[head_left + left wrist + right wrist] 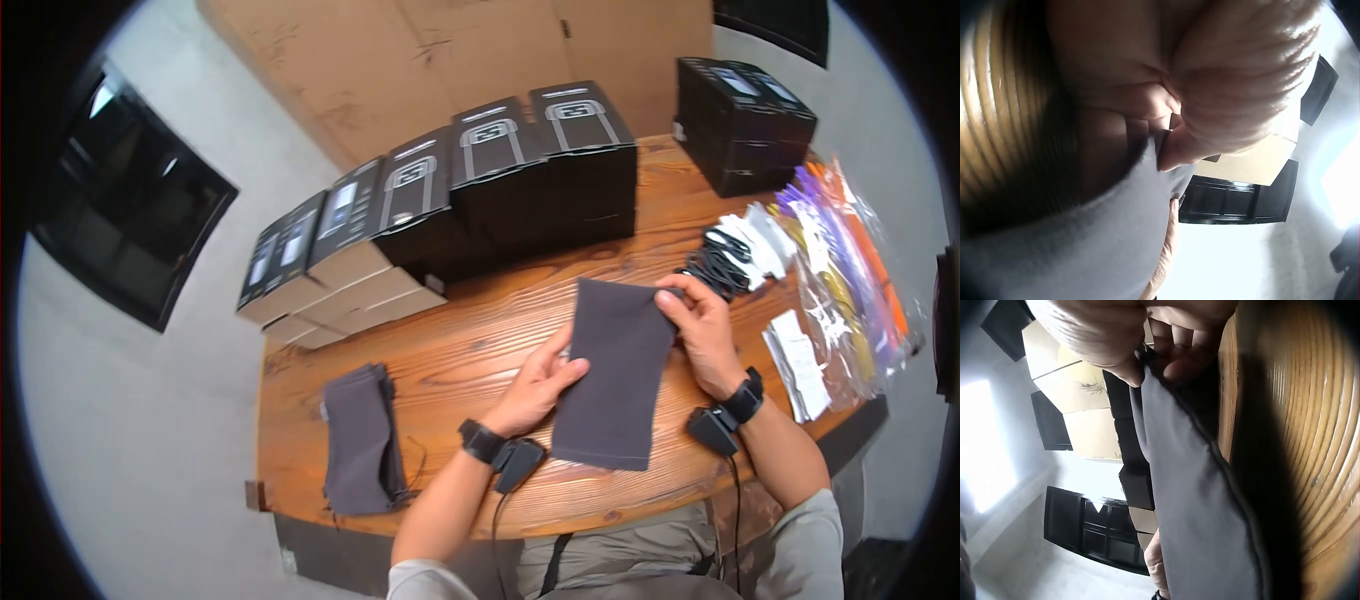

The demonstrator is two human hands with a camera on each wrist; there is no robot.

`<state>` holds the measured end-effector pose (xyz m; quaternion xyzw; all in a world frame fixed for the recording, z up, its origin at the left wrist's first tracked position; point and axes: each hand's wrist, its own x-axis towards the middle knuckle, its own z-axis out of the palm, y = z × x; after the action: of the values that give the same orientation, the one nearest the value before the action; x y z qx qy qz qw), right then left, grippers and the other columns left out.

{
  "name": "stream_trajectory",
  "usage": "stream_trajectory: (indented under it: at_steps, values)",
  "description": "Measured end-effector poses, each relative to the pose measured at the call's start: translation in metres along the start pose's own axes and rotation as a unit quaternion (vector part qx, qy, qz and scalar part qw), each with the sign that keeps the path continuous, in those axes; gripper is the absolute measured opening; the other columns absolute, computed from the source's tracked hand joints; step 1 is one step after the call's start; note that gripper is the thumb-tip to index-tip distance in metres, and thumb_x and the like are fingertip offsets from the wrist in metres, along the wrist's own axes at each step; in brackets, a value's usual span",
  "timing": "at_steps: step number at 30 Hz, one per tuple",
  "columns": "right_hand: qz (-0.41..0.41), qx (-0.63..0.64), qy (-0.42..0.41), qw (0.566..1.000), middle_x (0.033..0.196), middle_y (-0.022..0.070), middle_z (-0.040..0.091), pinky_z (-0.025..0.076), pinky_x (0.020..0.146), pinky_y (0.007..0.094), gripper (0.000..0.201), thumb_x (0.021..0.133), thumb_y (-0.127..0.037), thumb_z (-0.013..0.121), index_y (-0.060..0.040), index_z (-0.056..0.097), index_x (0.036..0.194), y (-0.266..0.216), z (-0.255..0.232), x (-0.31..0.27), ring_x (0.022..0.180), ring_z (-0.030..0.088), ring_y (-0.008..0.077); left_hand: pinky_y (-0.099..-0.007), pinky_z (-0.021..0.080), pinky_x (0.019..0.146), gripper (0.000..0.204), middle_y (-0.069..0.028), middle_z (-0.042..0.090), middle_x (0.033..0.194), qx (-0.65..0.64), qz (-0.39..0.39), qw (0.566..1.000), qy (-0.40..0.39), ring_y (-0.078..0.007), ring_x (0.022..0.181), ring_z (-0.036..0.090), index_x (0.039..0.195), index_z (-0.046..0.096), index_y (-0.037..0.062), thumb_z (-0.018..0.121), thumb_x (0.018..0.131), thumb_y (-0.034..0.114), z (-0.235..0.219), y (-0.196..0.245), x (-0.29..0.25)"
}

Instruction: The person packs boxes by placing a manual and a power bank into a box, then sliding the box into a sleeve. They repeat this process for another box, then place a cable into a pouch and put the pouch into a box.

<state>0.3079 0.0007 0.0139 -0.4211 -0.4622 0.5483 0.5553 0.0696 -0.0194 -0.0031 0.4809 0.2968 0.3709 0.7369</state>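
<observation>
Left edge side: a dark window (135,200) is in the wall, at the upper left of the frame.
Folded cloths (362,440): they lie in a pile on the tabletop (480,350), at the lower left of the frame, with thin dark cord near their right side.
Row of boxes (440,195): black and pale boxes stand close together, from the left of the frame to the upper middle.
Your left hand (537,388): its fingers are grasping the left edge of the grey cloth (615,375), with the thumb on the face which you see.
Grey cloth: it is held between your two hands over the tabletop, in the middle of the frame, a little right.
Your right hand (705,335): its fingers are grasping the upper right corner of this cloth, pinched with the thumb.
Black cables (718,262): they lie coiled just beyond your right hand, beside white packets (768,240).
Other boxes (745,130): black ones, at the upper right of the frame.
White papers (797,365): they lie to the right of your right hand.
Plastic bags (855,270): clear, with purple, yellow and orange colours, at the right of the frame.
</observation>
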Motion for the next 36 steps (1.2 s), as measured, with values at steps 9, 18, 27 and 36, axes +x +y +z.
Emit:
stream_trajectory:
  at_steps: [9, 18, 27, 36]
  values:
    - [0.047, 0.011, -0.037, 0.998, 0.085, 0.0009, 0.064, 0.045, 0.055, 0.017, 0.023, 0.099, -0.015, 0.055, -0.0019, 0.057, 0.118, 0.008, -0.001, 0.007, 0.069, 0.057, 0.004, -0.0298, 0.041, 0.104, 0.074, -0.0102, 0.041, 0.147, -0.048, 0.029, 0.997, 0.049, -0.0161, 0.126, 0.049, 0.154, 0.018, 0.0052, 0.06, 0.093, 0.015, 0.007, 0.032, -0.009]
    - [0.052, 0.009, -0.053, 0.997, 0.085, 0.0018, 0.06, 0.048, 0.057, 0.0189, 0.028, 0.099, -0.014, 0.053, 0.0011, 0.053, 0.122, 0.012, -0.006, 0.01, 0.07, 0.057, 0.0065, -0.0311, 0.043, 0.104, 0.072, -0.0129, 0.041, 0.148, 0.049, 0.142, 0.96, 0.236, -0.0202, 0.128, 0.049, 0.153, 0.02, 0.0073, 0.057, 0.092, 0.009, -0.008, 0.122, -0.132]
    - [0.055, -0.013, -0.086, 0.995, 0.082, 0.0015, 0.06, 0.048, 0.058, 0.0193, 0.028, 0.096, -0.01, 0.056, 0.0012, 0.053, 0.121, 0.013, -0.007, 0.01, 0.067, 0.057, 0.0061, -0.0217, 0.051, 0.073, 0.072, -0.0092, 0.058, 0.128, 0.199, -0.054, 0.845, 0.493, -0.0129, 0.099, 0.062, 0.152, 0.024, 0.0081, 0.062, 0.092, 0.012, -0.128, 0.076, -0.278]
    - [0.045, -0.005, -0.117, 0.992, 0.081, 0.001, 0.061, 0.049, 0.058, 0.0186, 0.025, 0.093, -0.01, 0.06, 0.0028, 0.056, 0.115, 0.024, -0.012, 0.014, 0.065, 0.057, 0.0049, -0.0183, 0.044, 0.053, 0.08, -0.0084, 0.061, 0.121, 0.272, -0.087, 0.802, 0.524, -0.0076, 0.079, 0.06, 0.15, 0.029, 0.0087, 0.072, 0.083, 0.002, -0.086, 0.085, -0.287]
